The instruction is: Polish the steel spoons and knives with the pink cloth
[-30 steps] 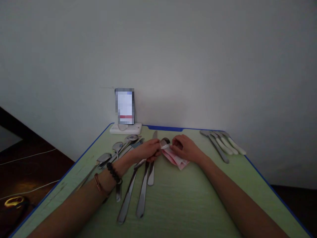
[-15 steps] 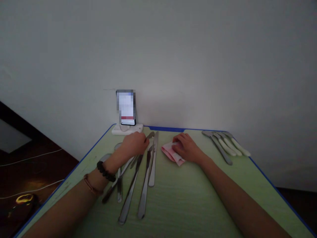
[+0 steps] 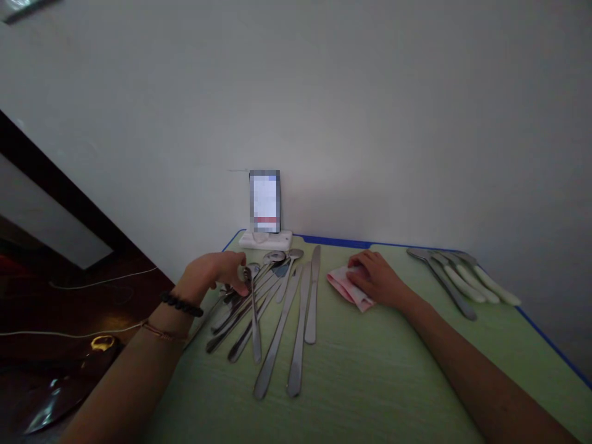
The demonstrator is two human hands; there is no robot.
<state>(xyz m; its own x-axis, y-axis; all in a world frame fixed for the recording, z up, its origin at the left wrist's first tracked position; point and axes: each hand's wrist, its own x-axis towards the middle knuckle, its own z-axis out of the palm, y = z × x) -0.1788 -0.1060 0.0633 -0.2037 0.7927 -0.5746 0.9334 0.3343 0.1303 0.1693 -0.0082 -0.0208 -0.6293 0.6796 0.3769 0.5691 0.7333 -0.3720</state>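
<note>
Loose cutlery [image 3: 256, 333] and pink cloth [image 3: 342, 285] on the green counter [image 3: 370, 376]
The left hand [image 3: 215, 271] is at the cutlery heads, its grip impossible to tell; nearer the middle, the right hand [image 3: 379, 277] holds the cloth; white-handled cutlery [image 3: 464, 285] lies farther right

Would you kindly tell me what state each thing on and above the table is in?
Spread cutlery: loose, pieces overlapping.
White-handled cutlery: lying side by side.
Pink cloth: folded, partly covered.
Left grip: fingers bent at the spread cutlery, hold unclear.
Right grip: fingers curled, on the pink cloth.
Phone: upright, screen lit, content pixelated.
White base: lying flat.
</note>
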